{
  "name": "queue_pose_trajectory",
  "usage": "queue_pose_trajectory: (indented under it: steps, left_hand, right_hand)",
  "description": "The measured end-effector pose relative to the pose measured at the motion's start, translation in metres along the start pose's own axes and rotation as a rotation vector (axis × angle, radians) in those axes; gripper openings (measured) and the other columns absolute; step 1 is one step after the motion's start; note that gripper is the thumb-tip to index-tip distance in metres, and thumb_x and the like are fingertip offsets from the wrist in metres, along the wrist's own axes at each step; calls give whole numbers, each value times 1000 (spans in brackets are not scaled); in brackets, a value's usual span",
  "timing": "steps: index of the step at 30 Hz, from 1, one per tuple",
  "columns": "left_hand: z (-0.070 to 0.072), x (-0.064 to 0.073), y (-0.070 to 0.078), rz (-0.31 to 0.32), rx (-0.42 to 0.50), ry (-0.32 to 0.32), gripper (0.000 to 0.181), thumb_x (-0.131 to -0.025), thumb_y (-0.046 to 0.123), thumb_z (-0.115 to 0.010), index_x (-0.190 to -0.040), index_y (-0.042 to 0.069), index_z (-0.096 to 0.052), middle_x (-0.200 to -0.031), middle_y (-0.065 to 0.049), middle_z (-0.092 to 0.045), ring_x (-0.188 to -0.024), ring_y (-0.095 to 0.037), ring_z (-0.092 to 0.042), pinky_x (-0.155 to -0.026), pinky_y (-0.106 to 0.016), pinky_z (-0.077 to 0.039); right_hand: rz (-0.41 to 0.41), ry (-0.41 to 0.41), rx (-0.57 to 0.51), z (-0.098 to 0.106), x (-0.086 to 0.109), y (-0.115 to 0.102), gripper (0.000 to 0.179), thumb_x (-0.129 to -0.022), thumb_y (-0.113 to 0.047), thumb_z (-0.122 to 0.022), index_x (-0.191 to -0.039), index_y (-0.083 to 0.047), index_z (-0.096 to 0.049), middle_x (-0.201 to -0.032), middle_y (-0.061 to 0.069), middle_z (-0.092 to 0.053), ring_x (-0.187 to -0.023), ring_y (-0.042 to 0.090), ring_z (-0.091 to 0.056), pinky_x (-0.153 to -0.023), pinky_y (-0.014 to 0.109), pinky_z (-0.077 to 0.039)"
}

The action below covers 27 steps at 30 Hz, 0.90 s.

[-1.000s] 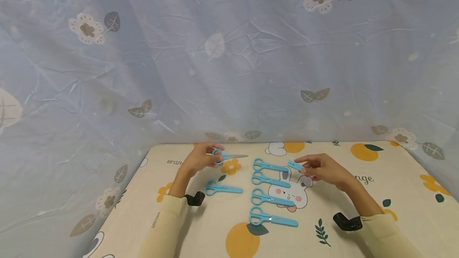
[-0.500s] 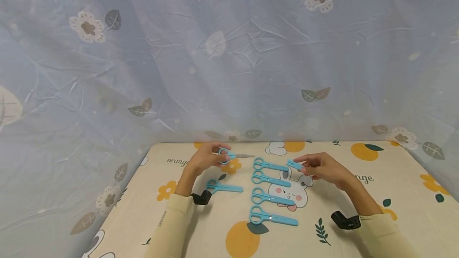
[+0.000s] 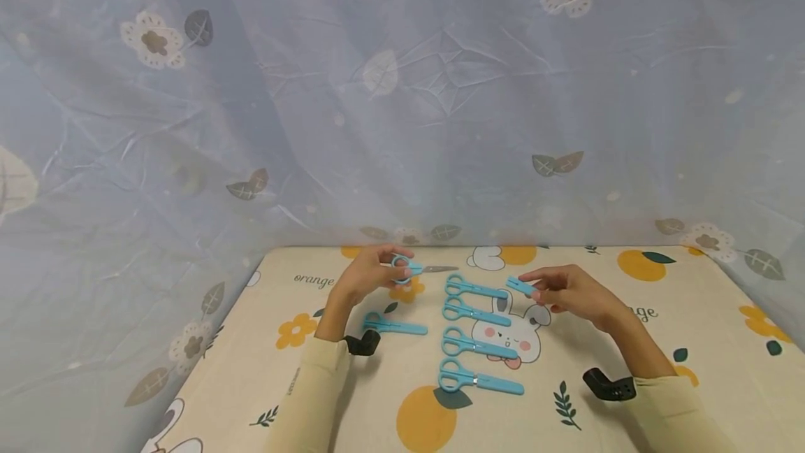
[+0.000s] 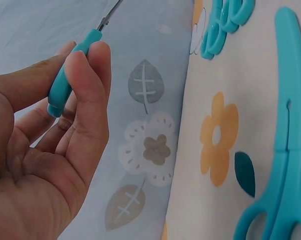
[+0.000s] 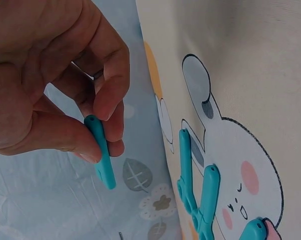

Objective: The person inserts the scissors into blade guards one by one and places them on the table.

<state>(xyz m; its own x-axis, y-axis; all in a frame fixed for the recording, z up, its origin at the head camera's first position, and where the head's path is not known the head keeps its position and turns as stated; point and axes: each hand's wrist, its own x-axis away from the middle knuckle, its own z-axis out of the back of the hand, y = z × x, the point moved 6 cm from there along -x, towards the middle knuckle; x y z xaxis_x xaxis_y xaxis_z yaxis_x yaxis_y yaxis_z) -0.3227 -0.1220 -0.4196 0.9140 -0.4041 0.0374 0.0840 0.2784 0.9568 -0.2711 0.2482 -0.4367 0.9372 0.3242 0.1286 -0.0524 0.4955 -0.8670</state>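
Observation:
Between thumb and fingers my left hand (image 3: 374, 275) pinches the blue handles of a pair of scissors (image 3: 407, 269), its bare metal blades pointing right. In the left wrist view these scissors (image 4: 60, 87) appear edge-on. My right hand (image 3: 569, 292) pinches a small blue blade cover (image 3: 520, 286) over the far right of the row, apart from the scissors; the right wrist view shows the cover (image 5: 101, 152) between thumb and fingertips. Below my left hand lies a capped pair of scissors (image 3: 396, 327), large in the left wrist view.
Several capped blue scissors lie in a column mid-table, the nearest pair (image 3: 481, 378) at the front and the farthest pair (image 3: 476, 287) at the back. The patterned tablecloth (image 3: 352, 397) ends at a hanging floral curtain (image 3: 402, 159). A black wrist camera (image 3: 608, 384) sits on my right wrist.
My left hand has moved to the right with the uncapped scissors, bringing the blade tip closer to the cover. My right hand stays almost still, holding the cover.

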Motion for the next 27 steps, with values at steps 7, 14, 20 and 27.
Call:
queue_pose_trajectory:
  steps: [7, 14, 20, 27]
  left_hand:
    - [-6, -3, 4, -6, 27, -9, 37, -97, 7, -79, -134, 9, -71, -113, -14, -68, -96, -42, -76, -96, -69, -60]
    - [-12, -4, 4, -7, 29, -7, 35, -98, 4, -78, -132, 9, -72, -109, -11, -68, -102, -47, -76, -93, -63, -64]
    - [-18, -6, 5, -14, 16, -21, 35, -98, 6, -79, -132, 10, -72, -109, -11, -68, -103, -48, -74, -92, -61, -65]
    - [-23, -8, 7, -15, -2, -29, 35, -98, 9, -80, -132, 12, -73, -107, -8, -68, -103, -49, -73, -92, -61, -65]
  right_hand:
    - [8, -5, 9, -1, -1, -5, 48, -101, -14, -75, -146, -2, -65, -116, 19, -71, -92, 24, -60, -73, 28, -58]
    - [21, -12, 21, -2, -2, -9, 49, -100, -17, -78, -144, -1, -66, -116, 18, -71, -95, 27, -62, -76, 30, -61]
    - [41, -26, -8, -4, -2, -12, 47, -100, -15, -77, -143, 1, -66, -116, 24, -71, -92, 28, -62, -74, 29, -59]
    - [60, -30, -19, -3, -4, -14, 47, -99, -13, -77, -142, 2, -66, -116, 25, -72, -91, 29, -65, -75, 28, -60]
